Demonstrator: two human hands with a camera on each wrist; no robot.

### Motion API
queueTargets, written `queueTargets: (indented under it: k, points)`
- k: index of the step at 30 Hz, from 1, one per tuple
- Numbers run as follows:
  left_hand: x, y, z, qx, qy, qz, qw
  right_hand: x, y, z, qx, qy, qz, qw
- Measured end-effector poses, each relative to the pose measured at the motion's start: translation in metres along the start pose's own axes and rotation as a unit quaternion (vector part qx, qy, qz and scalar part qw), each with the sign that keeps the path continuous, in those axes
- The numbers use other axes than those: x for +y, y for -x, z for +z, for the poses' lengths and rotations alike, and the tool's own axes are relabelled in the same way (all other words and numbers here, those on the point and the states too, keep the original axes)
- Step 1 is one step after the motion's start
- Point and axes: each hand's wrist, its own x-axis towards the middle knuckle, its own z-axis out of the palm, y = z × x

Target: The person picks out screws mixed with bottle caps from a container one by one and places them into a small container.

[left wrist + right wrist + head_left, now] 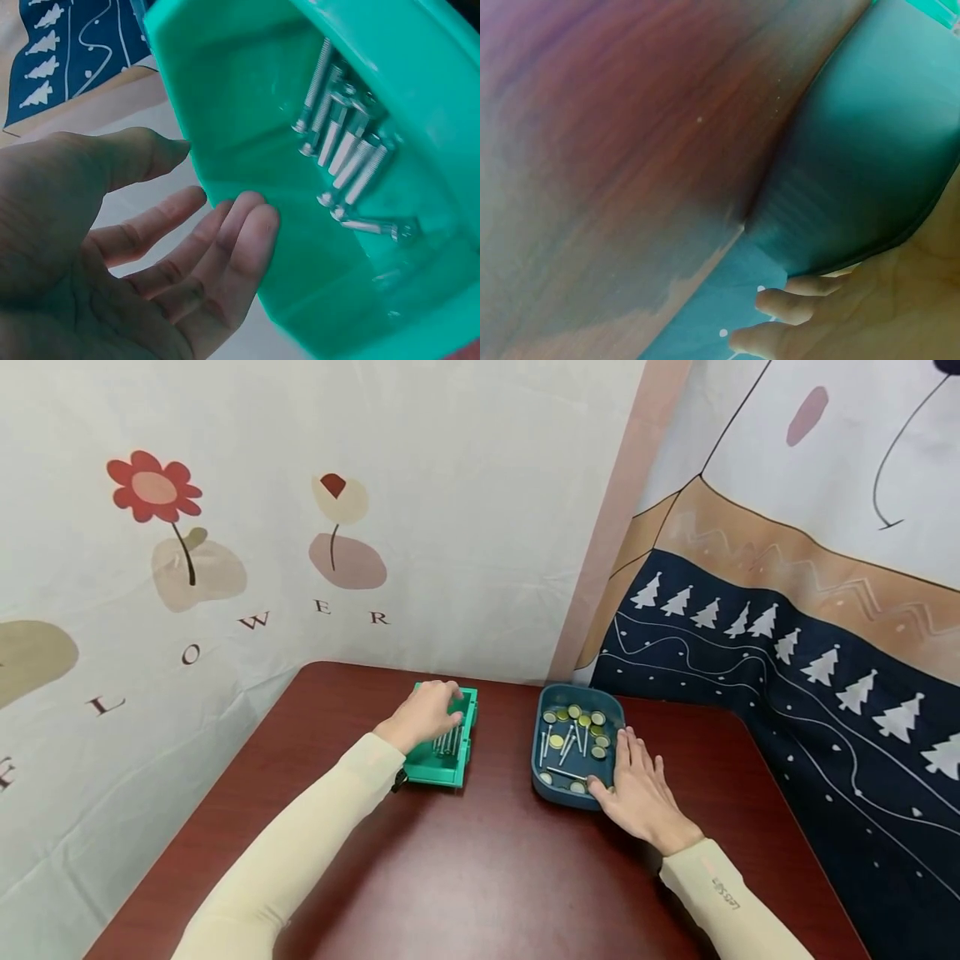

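My left hand [426, 714] hovers above a green plastic bin [438, 775], its fingers loosely bent. Several silver bolts [352, 142] lie in that bin; nothing shows between thumb and fingers in the left wrist view. My right hand [645, 793] rests against the right side of a dark blue tray [579, 695], fingers extended along the wall and thumb at the near rim. Inside the tray, several silver bolts [567, 747] lie mixed with several round gold and silver caps [556, 742]. The right wrist view shows the tray's outer wall [855, 135] beside the fingers.
Both containers stand on a reddish-brown wooden table [510, 868], near its back edge, with a strip of tabletop between them. Behind the table hangs a pale printed cloth [465, 527]; a dark blue tree-patterned part [697, 652] is at the right.
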Motion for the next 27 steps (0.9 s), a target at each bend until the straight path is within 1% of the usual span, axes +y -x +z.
queueTargets:
  k: [4, 9, 15, 18, 22, 27]
  points:
    - [0.013, -0.001, -0.001, 0.020, -0.003, 0.012, 0.9997, 0.000, 0.000, 0.000, 0.003, 0.001, -0.001, 1.000]
    - [0.031, -0.002, -0.001, 0.037, -0.011, 0.038, 0.9986, -0.002, -0.003, 0.000, -0.001, 0.001, 0.003, 1.000]
    - [0.061, -0.004, 0.004, 0.045, -0.016, 0.047, 0.9978, -0.004, -0.008, 0.001, -0.005, 0.004, -0.001, 1.000]
    - [0.077, -0.008, 0.011, 0.040, -0.020, 0.057, 0.9974, -0.003, -0.008, 0.000, -0.003, 0.005, -0.001, 1.000]
    - [0.097, -0.016, 0.021, 0.029, -0.038, 0.082, 0.9955, -0.001, -0.007, -0.001, -0.002, 0.008, 0.001, 1.000]
    - [0.118, -0.028, 0.035, -0.003, -0.052, 0.113, 0.9923, 0.001, -0.005, -0.001, -0.005, 0.008, 0.005, 1.000]
